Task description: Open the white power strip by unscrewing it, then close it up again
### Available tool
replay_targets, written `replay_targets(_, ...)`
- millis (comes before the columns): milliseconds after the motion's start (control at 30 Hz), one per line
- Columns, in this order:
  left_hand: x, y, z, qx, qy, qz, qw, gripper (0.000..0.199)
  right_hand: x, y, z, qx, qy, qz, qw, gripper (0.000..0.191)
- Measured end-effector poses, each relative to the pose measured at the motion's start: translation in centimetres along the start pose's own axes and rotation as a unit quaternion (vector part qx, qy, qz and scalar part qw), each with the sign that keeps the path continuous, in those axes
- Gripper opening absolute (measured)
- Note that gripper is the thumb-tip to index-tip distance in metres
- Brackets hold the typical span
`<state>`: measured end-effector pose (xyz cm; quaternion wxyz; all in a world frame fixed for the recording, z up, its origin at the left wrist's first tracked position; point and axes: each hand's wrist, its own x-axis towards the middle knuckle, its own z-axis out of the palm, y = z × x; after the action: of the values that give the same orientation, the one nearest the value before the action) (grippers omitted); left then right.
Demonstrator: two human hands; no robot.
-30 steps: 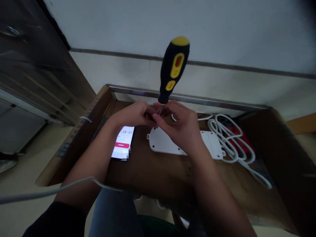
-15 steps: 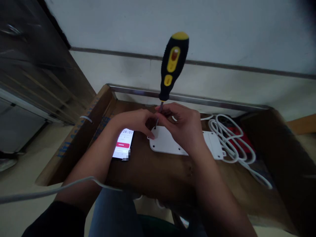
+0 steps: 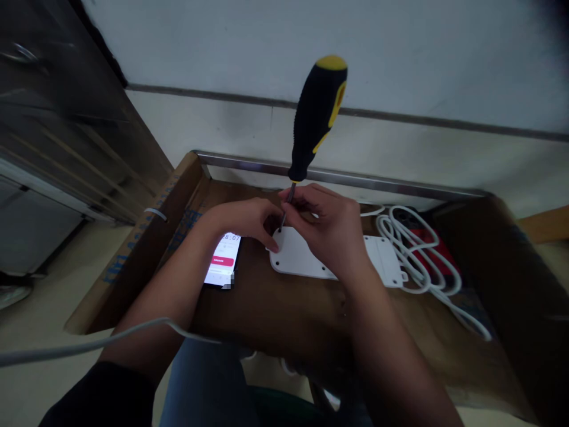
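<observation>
A screwdriver [image 3: 315, 115] with a black and yellow handle stands nearly upright, leaning a little to the right. My right hand [image 3: 326, 219] is closed, pinching its metal shaft between thumb and fingers. The tip meets a corner screw hole of a white power strip [image 3: 296, 252], which lies with its screw-holed face up. My left hand [image 3: 253, 219] grips the strip's left end, thumb on top; its other fingers are partly hidden behind. Part of the strip lies hidden under my right hand and wrist.
A lit phone [image 3: 222, 261] lies beside my left forearm. Coiled white cable [image 3: 413, 249] and a red object [image 3: 438, 252] sit at the right. Cardboard [image 3: 267, 314] lines the work surface, with raised sides left and right. A metal rail [image 3: 249, 163] runs along the back, before the wall.
The screwdriver has turned about its axis, so its yellow panel now faces right; the handle's top leans slightly further right. Both hands stay nearly where they were.
</observation>
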<state>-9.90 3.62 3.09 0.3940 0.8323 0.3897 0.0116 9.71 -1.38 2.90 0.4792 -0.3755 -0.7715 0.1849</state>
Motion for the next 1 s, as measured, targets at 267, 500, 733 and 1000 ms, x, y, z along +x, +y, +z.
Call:
replay_targets(267, -0.01, 0.1, -0.02, 0.007, -0.002, -0.009, 1.0, 0.033, -0.07, -0.07, -0.01, -0.007, -0.001, -0.004, 1.0, 0.015)
replay_targets(500, 0.1, -0.29, 0.11, 0.009, -0.001, -0.007, 1.0, 0.032, 0.08, -0.13, -0.1, -0.013, 0.0, -0.013, 1.0, 0.014)
replay_targets(733, 0.0, -0.15, 0.06, 0.01, -0.004, -0.005, 1.0, 0.031, -0.04, -0.16, -0.14, -0.011, 0.001, -0.006, 1.0, 0.014)
replay_targets(1000, -0.25, 0.05, -0.18, -0.002, 0.005, -0.004, 1.0, 0.029, 0.03, -0.31, -0.33, -0.01, -0.019, -0.001, 1.0, 0.014)
